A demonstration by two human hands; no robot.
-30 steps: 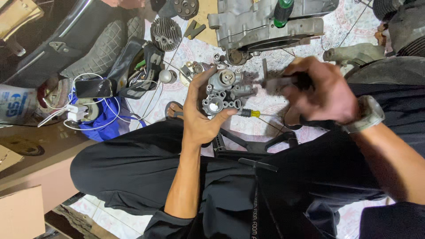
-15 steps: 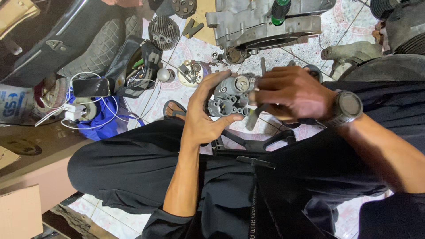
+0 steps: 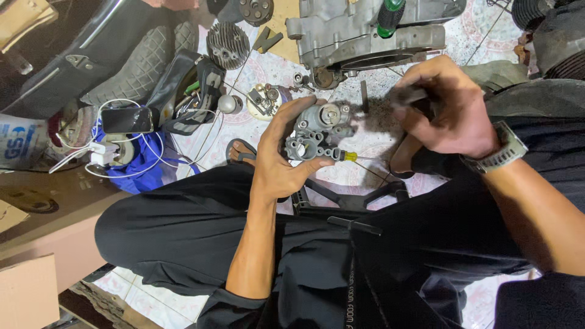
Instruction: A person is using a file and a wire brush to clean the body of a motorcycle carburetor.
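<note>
You sit on a tiled floor (image 3: 426,24) with your legs in black trousers, looking down at your two hands. Your left hand (image 3: 281,159) cradles a small grey metal engine part (image 3: 318,129), its grip clenched around the lower edge with the thumb along one side and the fingers behind. The part sits above your knees, its face of round openings turned up toward you.

Your right hand (image 3: 446,108), with a watch (image 3: 504,150) at the wrist, hovers just to the right of the part. Its grip is closed around a dark, blurred tool (image 3: 409,94); what kind of tool cannot be made out. A screwdriver with a yellow handle (image 3: 348,156) lies on the floor just beneath the part.

To do this step well, it seems wise to keep the left grip firm and the part level, so small pieces stay in place, and to bring the tool in squarely over the opening you mean to work on.

Beyond your hands, a large grey engine case (image 3: 359,33) lies on the floor. To its left are a finned round cylinder piece (image 3: 228,44), a small dish of loose bits (image 3: 268,100), and a phone (image 3: 127,120) with white cables on a blue cloth (image 3: 140,164).
</note>
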